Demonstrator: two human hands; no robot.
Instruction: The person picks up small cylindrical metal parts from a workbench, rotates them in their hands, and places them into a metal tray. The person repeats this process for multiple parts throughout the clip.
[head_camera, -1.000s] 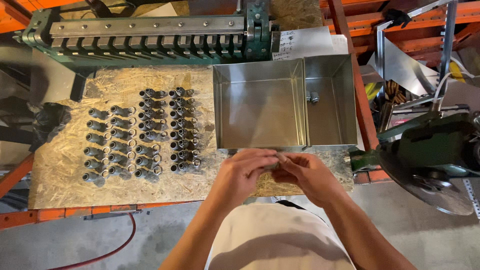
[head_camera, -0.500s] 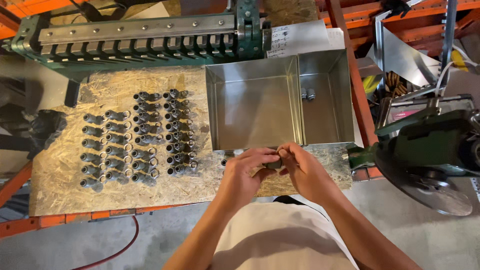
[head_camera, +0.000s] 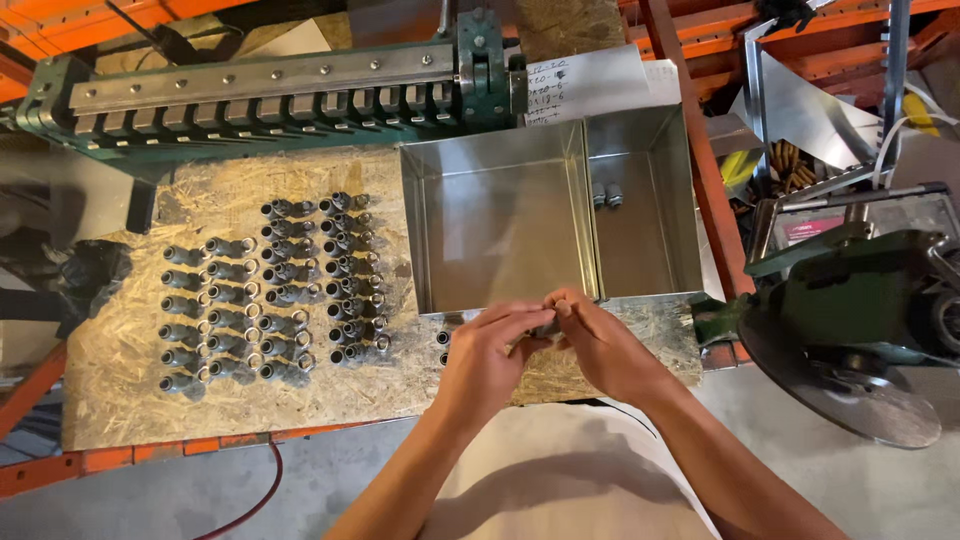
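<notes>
My left hand and my right hand meet over the front edge of the chipboard bench, fingertips pinched together on one small grey metal fitting, which is mostly hidden by my fingers. Just beyond my hands stands a shiny sheet-metal box with a divider; its narrower right compartment holds two small fittings. Several rows of the same dark metal fittings lie to the left of my hands on the chipboard bench.
A green machine with a long metal rail runs along the back of the bench. A green tool with a round disc stands at the right. Orange racking beams frame the bench. A red cable lies on the floor.
My hands have stayed together on the fitting, working it between the fingertips. The view has shifted slightly, so the box and rows sit a little differently in frame.
</notes>
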